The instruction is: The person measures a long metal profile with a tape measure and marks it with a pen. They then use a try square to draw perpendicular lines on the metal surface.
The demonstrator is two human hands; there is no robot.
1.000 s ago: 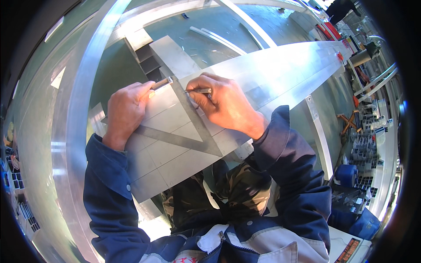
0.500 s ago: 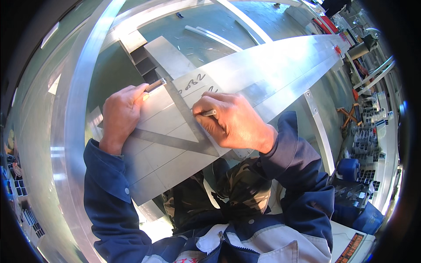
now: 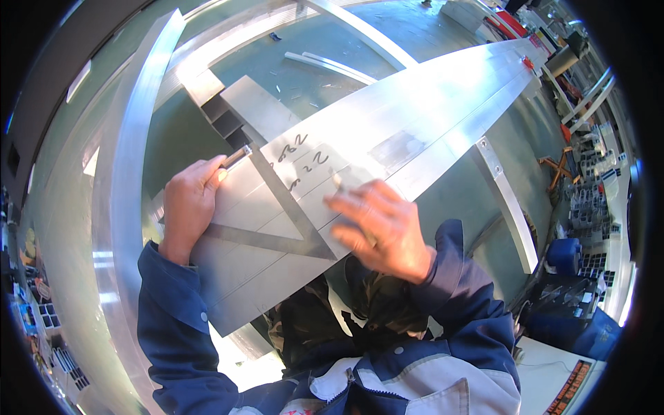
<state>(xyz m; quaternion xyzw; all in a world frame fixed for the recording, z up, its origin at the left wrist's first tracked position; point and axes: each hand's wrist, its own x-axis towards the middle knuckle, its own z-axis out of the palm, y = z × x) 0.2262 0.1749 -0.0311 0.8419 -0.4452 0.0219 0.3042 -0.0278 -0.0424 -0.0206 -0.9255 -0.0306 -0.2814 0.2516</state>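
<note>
A long silvery metal panel (image 3: pixel 242 290) stretches from near my lap to the far right, with dark handwritten marks near its middle and thin lines along it. On its near part lies a flat grey metal triangle square (image 3: pixel 287 200). My left hand (image 3: pixel 190 204) is closed around the square's thick edge bar at the panel's left edge. My right hand (image 3: pixel 384 225), smeared by motion, hovers just right of the square's corner. A pale, pen-like stick shows blurred at its fingers.
Silvery metal beams (image 3: pixel 124 159) form a frame on the left and behind. Below the panel, a leg (image 3: pixel 508 214) slants down on the right. Blue containers (image 3: pixel 564 256) and stacked metal profiles (image 3: pixel 588 207) stand at far right. Pale strips (image 3: pixel 332 68) lie on the floor.
My right hand has moved right and down off the square's blade, uncovering more handwriting. The left hand keeps its hold on the square. The whole view has shifted slightly.
</note>
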